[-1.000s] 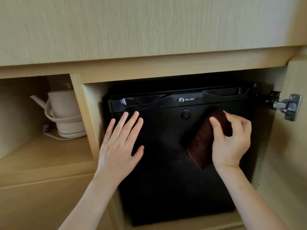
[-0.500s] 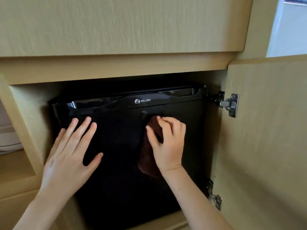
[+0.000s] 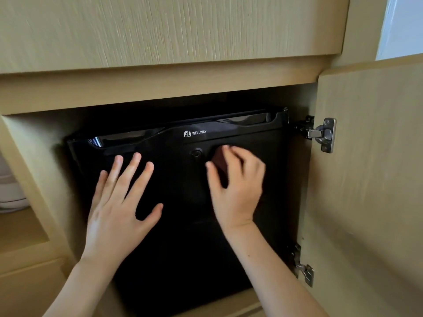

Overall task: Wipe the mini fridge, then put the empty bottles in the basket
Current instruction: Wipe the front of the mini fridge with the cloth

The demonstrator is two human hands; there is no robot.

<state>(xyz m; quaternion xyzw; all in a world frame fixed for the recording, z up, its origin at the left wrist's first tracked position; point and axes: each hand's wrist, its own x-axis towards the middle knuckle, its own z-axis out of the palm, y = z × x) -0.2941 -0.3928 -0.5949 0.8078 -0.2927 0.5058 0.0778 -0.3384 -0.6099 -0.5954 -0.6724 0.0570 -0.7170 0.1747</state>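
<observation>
A black mini fridge [image 3: 183, 248] with a WELLWAY logo sits inside a light wooden cabinet, its door closed. My left hand [image 3: 116, 209] lies flat on the left part of the fridge door, fingers spread. My right hand [image 3: 235, 188] presses a dark brown cloth [image 3: 218, 157] against the upper middle of the door, just right of the round lock. Most of the cloth is hidden under that hand, which looks blurred. No bottles or basket are in view.
The cabinet door [image 3: 366, 179] stands open on the right, with metal hinges [image 3: 320, 135] at top and bottom. A white kettle base [image 3: 10, 195] shows at the left edge in the neighbouring compartment. A wooden panel [image 3: 160, 30] runs above the opening.
My right hand with the cloth has moved across the upper fridge door, and the cloth is now bunched under it. My left hand stays flat on the door. The view shifted right.
</observation>
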